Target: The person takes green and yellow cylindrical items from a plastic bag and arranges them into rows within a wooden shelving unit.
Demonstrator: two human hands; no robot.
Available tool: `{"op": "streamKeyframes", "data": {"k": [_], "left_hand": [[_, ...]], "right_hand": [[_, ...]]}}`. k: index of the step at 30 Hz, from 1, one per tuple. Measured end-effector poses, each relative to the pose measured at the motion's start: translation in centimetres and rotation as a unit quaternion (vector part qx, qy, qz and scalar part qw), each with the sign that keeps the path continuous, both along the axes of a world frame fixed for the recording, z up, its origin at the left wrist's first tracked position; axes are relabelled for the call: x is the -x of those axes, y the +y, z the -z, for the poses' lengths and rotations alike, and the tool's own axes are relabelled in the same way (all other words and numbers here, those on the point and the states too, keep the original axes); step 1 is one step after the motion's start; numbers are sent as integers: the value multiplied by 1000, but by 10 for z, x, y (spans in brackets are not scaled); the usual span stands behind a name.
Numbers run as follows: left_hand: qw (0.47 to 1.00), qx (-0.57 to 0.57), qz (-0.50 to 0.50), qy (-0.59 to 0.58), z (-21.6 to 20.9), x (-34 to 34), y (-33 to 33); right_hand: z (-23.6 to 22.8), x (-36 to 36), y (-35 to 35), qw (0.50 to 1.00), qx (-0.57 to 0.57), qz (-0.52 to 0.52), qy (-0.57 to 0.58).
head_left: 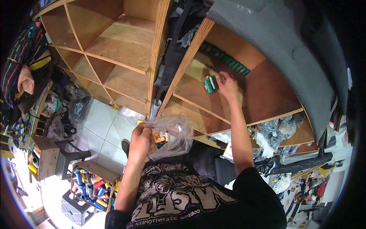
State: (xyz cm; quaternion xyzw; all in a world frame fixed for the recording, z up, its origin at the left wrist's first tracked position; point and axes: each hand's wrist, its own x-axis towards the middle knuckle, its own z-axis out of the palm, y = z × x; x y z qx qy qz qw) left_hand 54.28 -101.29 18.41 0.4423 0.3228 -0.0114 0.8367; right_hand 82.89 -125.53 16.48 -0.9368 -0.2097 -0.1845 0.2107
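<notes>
The right hand (227, 84) was stretched into the wooden shelf (263, 95), its fingers closed around two green thread spools (210, 84) held just above the shelf board, near a long row of green spools (225, 59) lined up along the back. The left hand (142, 140) was clenched on the gathered neck of a clear plastic bag (171, 135) hanging below the shelf, with a few yellow, orange and pale spools sitting in its bottom. The risk, as it looked, lay in the reach: two round spools pinched in one hand could slip or roll off the board's front edge, and a careless sleeve might knock the back row askew. The thin bag, held by its neck alone, might sag or spill if the grip loosened. Lower left, a cardboard box (93, 185) on a small stool held many upright spools in blue, red and yellow, and a second brown box (45, 156) beside it showed more coloured ends. Any labels were too small to tell.
</notes>
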Motion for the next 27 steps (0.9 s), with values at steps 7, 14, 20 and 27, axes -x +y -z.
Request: {"op": "streamKeyframes", "data": {"k": [7,14,20,27], "left_hand": [[1000,-3,3,-5,7,-3,3],[1000,-12,-18,11,9,-4,3],[1000,-2,-13,-4,6,-9,-3],[999,-24,-21,6,14,-6,2]], "right_hand": [[-7,15,-3,991,-7,-27,132],[-21,23,18,981,70,18,181],[-13,33,32,815,-441,-49,373],[-11,64,64,827,-421,-45,369]]}}
